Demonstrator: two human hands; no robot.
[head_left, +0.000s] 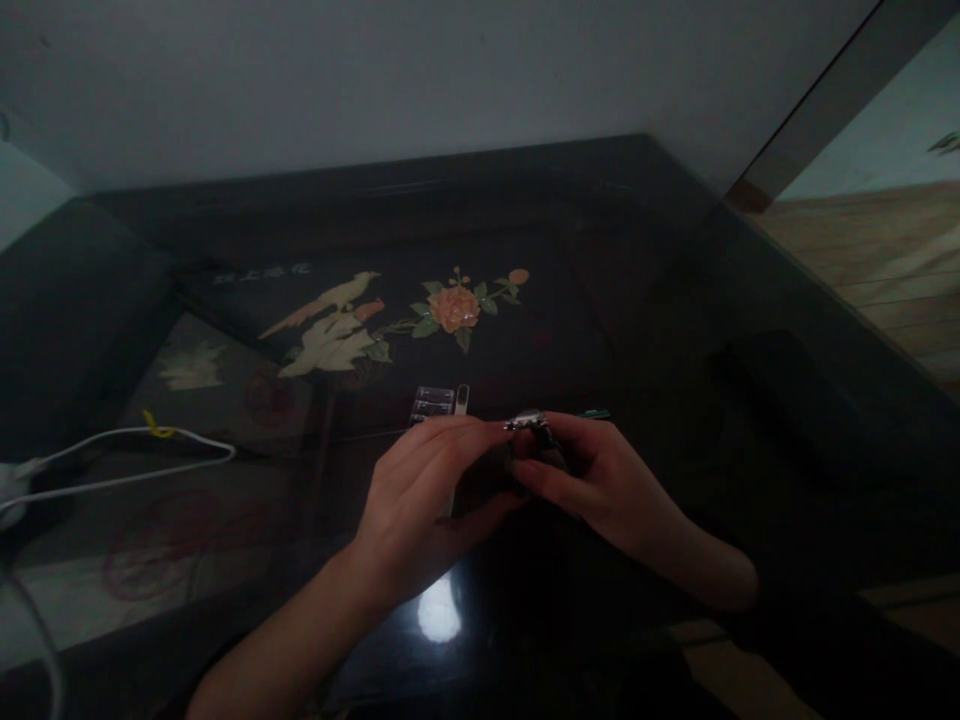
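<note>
Silvery small object (527,421) (possibly metal) pinched by two hands, left (427,490), right (592,480).

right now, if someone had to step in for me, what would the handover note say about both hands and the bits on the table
Left hand: raised over the dark glass-topped table, fingertips pinching one end of a small metallic object.
Right hand: gripping the same object from the other side; it is too small and dim to identify.
On the table just beyond the hands: a small clear plastic case with a small pale piece beside it. A white cable lies at far left.
Done: the object is off the table and held in both hands.
Left: cannot tell from this view; the clear case lies untouched.
</note>
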